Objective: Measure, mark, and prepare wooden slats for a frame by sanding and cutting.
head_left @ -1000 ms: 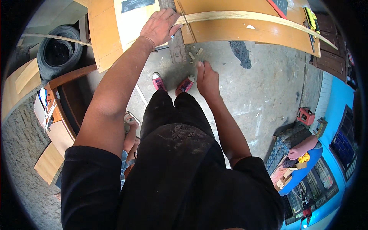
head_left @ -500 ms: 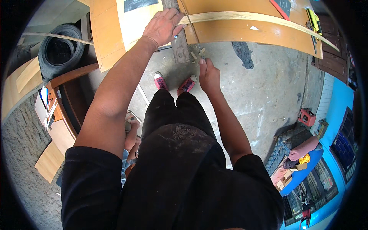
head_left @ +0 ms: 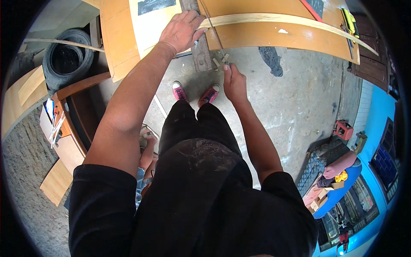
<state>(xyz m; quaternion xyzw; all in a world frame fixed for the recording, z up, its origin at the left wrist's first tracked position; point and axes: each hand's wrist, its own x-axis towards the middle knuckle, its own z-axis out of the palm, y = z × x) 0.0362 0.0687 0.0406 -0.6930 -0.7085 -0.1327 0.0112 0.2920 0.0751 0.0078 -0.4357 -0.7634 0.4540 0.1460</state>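
Note:
My left hand (head_left: pixel 182 31) presses down on a long pale wooden strip (head_left: pixel 265 18), its thumb lying along the near side. Under the strip runs a dark, worn board (head_left: pixel 201 53) that juts out past the table's near edge. My right hand (head_left: pixel 235 85) is closed round the handle of a thin-bladed saw (head_left: pixel 215 32). The blade crosses the strip just right of my left hand and points away from me. Most of the handle is hidden inside my fist.
The strip lies over an orange-brown tabletop (head_left: pixel 244 36). Small wood offcuts (head_left: pixel 216 62) and a dark cloth (head_left: pixel 271 61) are on the concrete floor. Tyres (head_left: pixel 66 58) stand at left. Another person's arm (head_left: pixel 147 152) shows beside my left leg. Right are a red crate (head_left: pixel 343 129) and piled goods.
The saw's angle and my right hand have shifted very slightly. My left hand and the strip stay where they were.

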